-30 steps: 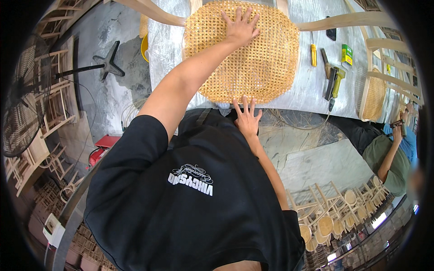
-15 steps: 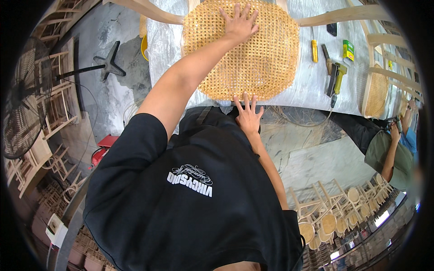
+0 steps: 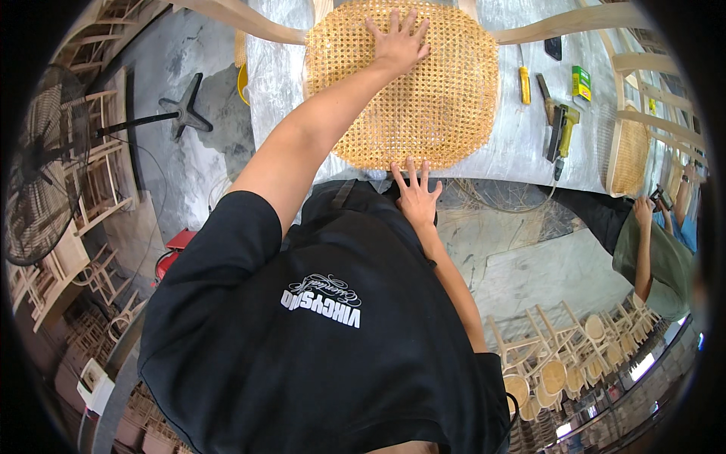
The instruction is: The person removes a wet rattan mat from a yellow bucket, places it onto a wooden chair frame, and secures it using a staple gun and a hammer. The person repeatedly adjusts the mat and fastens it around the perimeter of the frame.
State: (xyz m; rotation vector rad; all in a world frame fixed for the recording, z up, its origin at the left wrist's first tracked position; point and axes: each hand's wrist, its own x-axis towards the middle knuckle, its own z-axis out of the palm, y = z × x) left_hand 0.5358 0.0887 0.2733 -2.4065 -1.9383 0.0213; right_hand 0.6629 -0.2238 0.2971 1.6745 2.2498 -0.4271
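A rounded sheet of woven cane webbing [image 3: 412,98], yellow with frayed edges, lies over the seat of a pale wooden chair frame [image 3: 567,24]. My left hand [image 3: 396,47] rests flat on its far part, palm down with the fingers spread. At the near edge of the webbing is my right hand [image 3: 417,198], its fingers apart and their tips touching the rim. Neither hand holds anything. The seat under the cane is hidden.
Right of the chair, on the plastic-covered table [image 3: 522,151], lie a yellow-handled tool [image 3: 525,85], a yellow-green air stapler [image 3: 561,132] with a hose, and a green-yellow box [image 3: 581,83]. A co-worker [image 3: 654,253] is at the right. A fan [image 3: 45,163] stands left.
Both my hands stay almost in place on the cane; the whole view shifts slightly. At the right, the co-worker's hand has moved up.
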